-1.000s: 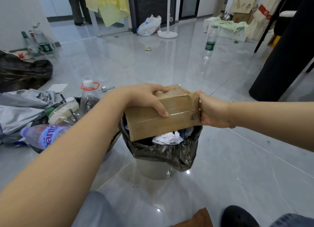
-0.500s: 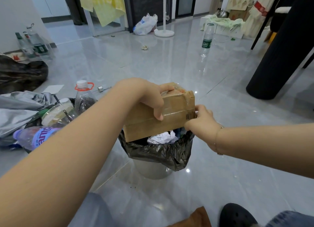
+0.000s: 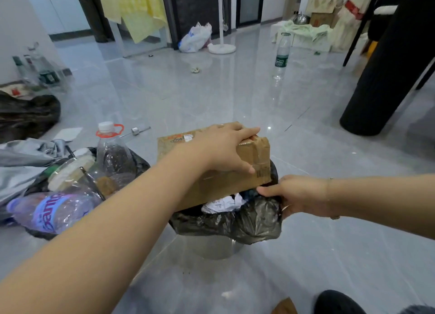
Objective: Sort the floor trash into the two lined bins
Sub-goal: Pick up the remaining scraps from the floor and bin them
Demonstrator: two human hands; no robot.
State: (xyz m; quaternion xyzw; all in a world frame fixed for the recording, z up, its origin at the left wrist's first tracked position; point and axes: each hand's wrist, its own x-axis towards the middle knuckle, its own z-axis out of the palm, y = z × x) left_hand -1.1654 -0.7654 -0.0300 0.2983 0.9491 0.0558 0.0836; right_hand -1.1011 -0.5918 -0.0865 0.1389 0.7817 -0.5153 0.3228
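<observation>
Two hands work on one cardboard box [image 3: 235,172], which lies tilted across the mouth of the nearer bin [image 3: 219,248], its lower edge over the crumpled paper [image 3: 223,203] already inside. The left hand [image 3: 223,149] lies over the top of the box with fingers curled down its far end and thumb on the near face, most likely to press it down into a bin that looks close to full. The right hand [image 3: 296,196] has hold of the black liner [image 3: 235,222] at the bin's right rim (fingers pinching the plastic, as far as can be seen), probably to keep the bag from sliding in with the box. A second lined bin [image 3: 131,156] just to the left holds plastic bottles [image 3: 51,210], so cardboard and paper seem to be going into this one. Farther off on the floor, a water bottle [image 3: 281,55] stands upright and a small crumpled scrap [image 3: 195,69] lies near the fan base [image 3: 221,48], both not yet sorted. Half a second ago the right hand was at the box's end by the barcode; now it has dropped to the liner, and the left hand has slid farther over the top.
</observation>
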